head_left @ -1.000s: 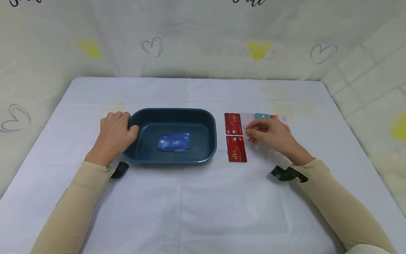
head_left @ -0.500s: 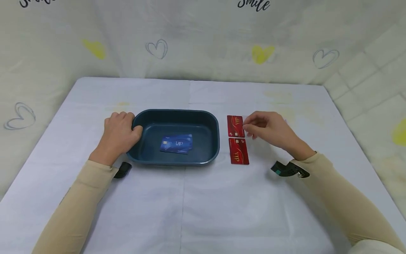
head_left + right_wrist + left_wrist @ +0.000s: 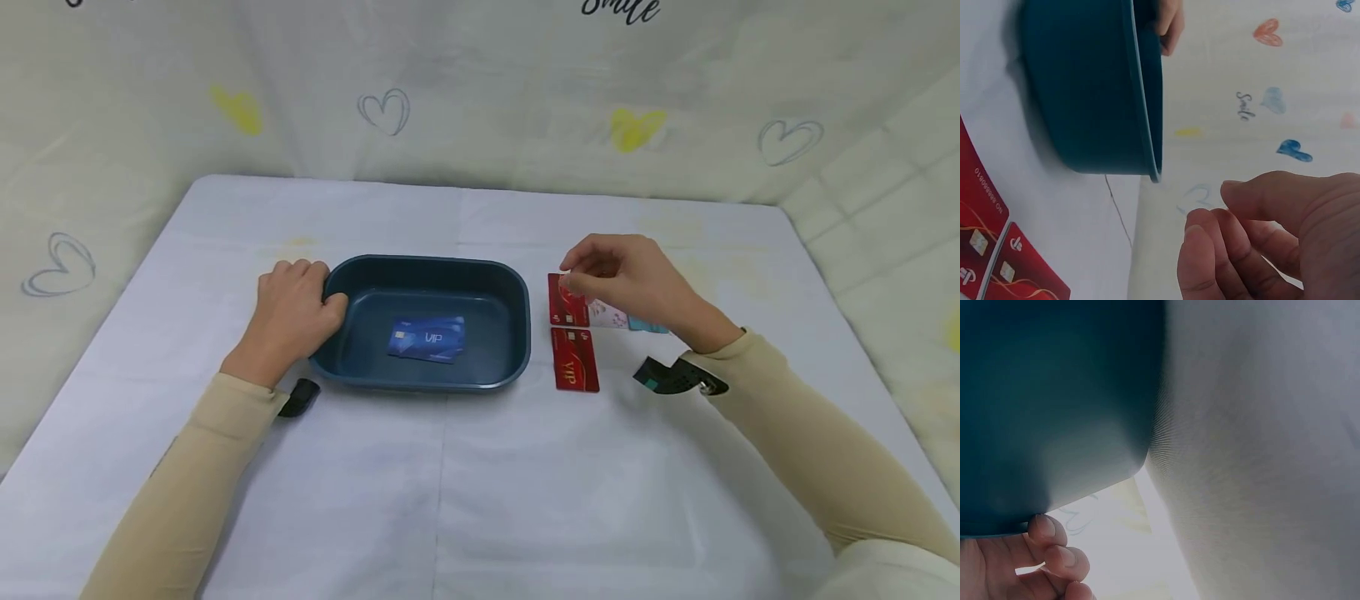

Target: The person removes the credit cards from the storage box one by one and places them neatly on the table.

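My left hand (image 3: 288, 318) grips the left rim of a dark teal plastic tray (image 3: 420, 384), thumb over the inside; its curled fingertips (image 3: 1047, 529) show under the rim in the left wrist view. Overlapping blue VIP cards (image 3: 427, 338) lie inside. My right hand (image 3: 633, 279) hovers over the cards right of the tray, fingers loosely curled, nothing visible between thumb and fingertips. Below it lie a red card (image 3: 567, 310), partly covered by the fingers, a pink-white card (image 3: 607, 314) and a light blue card (image 3: 647, 326). Nearer me lies another red VIP card (image 3: 576, 360).
A white cloth covers the table (image 3: 375, 500). Behind it hangs a pale sheet (image 3: 480, 100) printed with hearts and lettering. Each wrist carries a black camera mount, one of them the right mount (image 3: 678, 377).
My right hand has lifted and moved toward the table's back, uncovering the pink-white and light blue cards. My left hand keeps its grip on the tray. The head view has shifted slightly.
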Motion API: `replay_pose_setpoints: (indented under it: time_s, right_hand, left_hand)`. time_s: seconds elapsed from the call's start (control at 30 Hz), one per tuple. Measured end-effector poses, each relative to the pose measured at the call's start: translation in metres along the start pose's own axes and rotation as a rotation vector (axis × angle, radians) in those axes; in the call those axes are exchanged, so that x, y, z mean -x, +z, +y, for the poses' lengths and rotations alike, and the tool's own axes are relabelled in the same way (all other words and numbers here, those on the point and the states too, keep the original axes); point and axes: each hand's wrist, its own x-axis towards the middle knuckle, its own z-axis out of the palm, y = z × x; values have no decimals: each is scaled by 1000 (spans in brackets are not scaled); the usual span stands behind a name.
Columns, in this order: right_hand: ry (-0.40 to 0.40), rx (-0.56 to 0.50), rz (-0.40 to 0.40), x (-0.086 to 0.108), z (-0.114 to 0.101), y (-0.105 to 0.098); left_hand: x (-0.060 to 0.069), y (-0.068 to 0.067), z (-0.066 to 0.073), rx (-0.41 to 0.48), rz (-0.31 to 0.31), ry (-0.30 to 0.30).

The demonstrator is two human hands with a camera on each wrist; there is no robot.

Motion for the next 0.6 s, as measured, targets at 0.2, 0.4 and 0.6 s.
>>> replay_pose_setpoints:
  time_s: [0.2,0.4,0.6]
  right_hand:
    - [-27,11,-13,-8,-10,-2]
    - [-59,20,-19,-17,-21,-3]
    - [-107,-13,-20,-26,-34,0]
  left_hand:
    - [1,1,5,8,5,0]
    - [1,2,9,5,8,0]
    - [3,1,10,1,5,-10]
